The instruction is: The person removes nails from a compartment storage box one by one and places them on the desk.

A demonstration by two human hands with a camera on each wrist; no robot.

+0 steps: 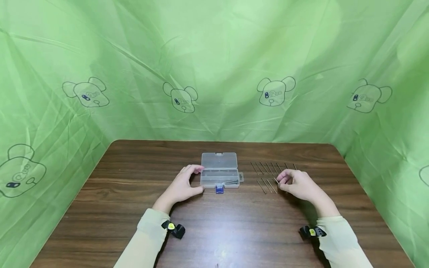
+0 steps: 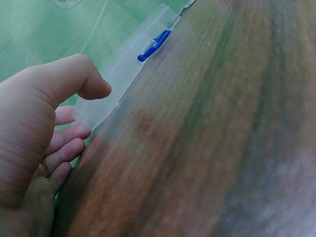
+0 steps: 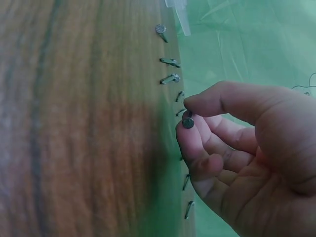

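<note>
A clear plastic box lies with its lid tipped back, and several nails rest in its front compartment. My left hand holds the box's left end, thumb at the front corner and fingers toward the back. My right hand pinches a nail between thumb and forefinger; its round flat head shows in the right wrist view. Below and left of that hand, several loose nails lie slanted on the table. Behind them runs a longer row of nails, partly covered by the hand.
The blue latch hangs open at the box's front. A clear hanging tab juts from its right end. The brown wooden table meets a green cloth at its back and sides.
</note>
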